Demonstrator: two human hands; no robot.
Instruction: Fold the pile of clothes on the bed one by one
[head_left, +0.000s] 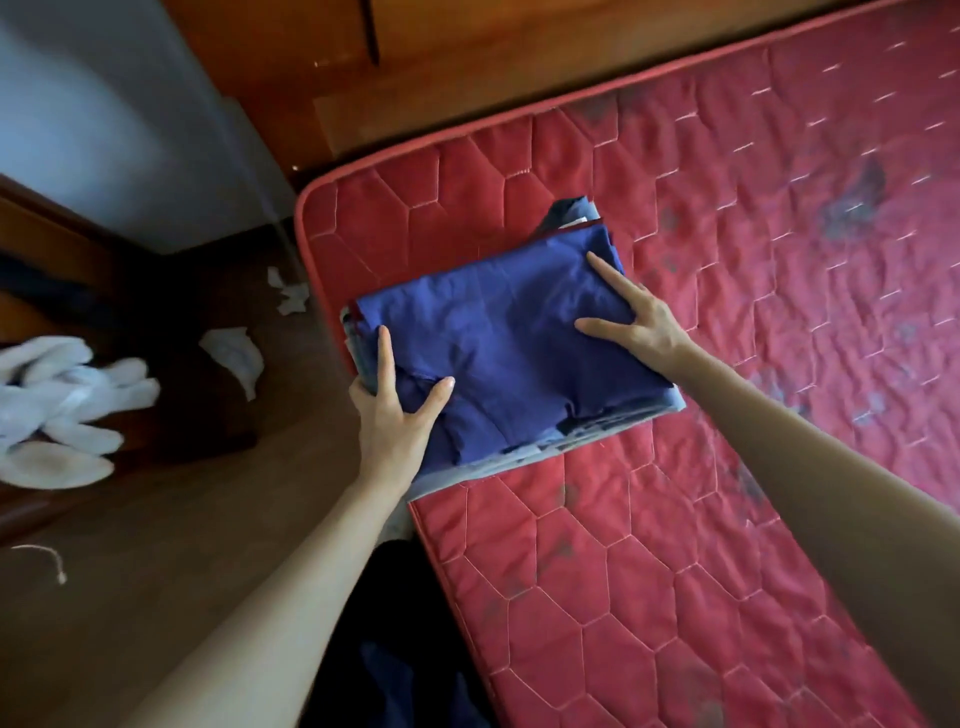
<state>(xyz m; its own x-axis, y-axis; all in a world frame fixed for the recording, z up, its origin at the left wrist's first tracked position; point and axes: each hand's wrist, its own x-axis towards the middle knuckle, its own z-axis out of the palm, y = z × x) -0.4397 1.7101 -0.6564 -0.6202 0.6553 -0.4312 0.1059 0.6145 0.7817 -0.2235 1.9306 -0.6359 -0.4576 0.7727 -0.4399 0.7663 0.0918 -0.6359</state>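
A stack of folded clothes (519, 332) lies near the corner of the red quilted mattress (727, 312), with a dark blue garment on top and lighter blue and grey layers showing at its edges. My left hand (389, 415) grips the stack's left edge, index finger and thumb spread on top and the other fingers curled round the side. My right hand (649, 322) holds the right edge, index finger and thumb lying on the blue cloth and the remaining fingers hidden over the side.
White cloth items (62, 410) lie on a dark wooden piece at the left. White scraps (234, 353) are on the brown floor. Wooden furniture (415, 62) stands behind the mattress. Dark fabric (395, 649) lies by the mattress's near edge.
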